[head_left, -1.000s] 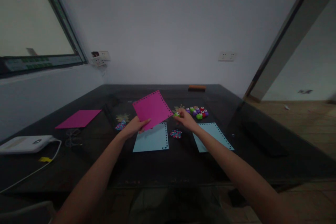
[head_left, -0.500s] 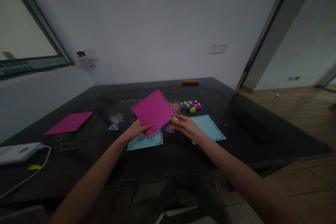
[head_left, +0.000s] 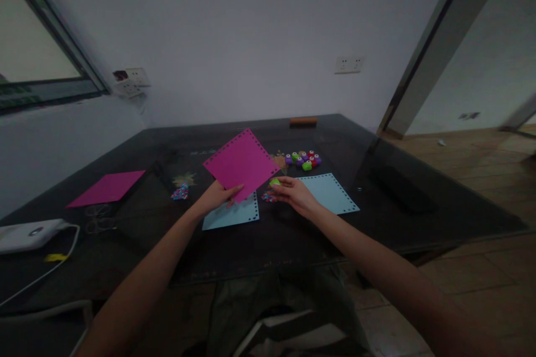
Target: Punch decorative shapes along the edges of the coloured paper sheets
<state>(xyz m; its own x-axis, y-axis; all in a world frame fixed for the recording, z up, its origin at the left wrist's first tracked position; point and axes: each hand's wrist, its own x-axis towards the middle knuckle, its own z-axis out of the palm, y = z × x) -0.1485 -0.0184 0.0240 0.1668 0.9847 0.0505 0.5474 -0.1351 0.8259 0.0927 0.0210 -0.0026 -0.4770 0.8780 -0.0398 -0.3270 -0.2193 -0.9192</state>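
My left hand (head_left: 214,198) is closed on the lower edge of a pink sheet of paper (head_left: 242,163), thumb on top. The sheet is held up at a tilt, with small dark holes along its two upper edges. Between the thumb and fingers of my right hand (head_left: 298,196) is a small green piece (head_left: 274,182), just below the sheet's right corner. Part of a light blue sheet (head_left: 232,215) lies beneath the pink one, holes along its right edge. Another light blue sheet (head_left: 329,192) with holed edges lies behind my right hand.
Several small purple, green and red one-eyed pieces (head_left: 307,163) cluster further back. Colourful small bits lie in a left pile (head_left: 180,192) and a right pile (head_left: 268,197). Another pink sheet (head_left: 106,188), a white device with a cable (head_left: 31,236) and a brown roll (head_left: 304,121) are on the dark table.
The whole view has shifted slightly, so the table sits higher in the picture. Both hands keep their holds; the green piece is slightly further below the pink sheet's corner.
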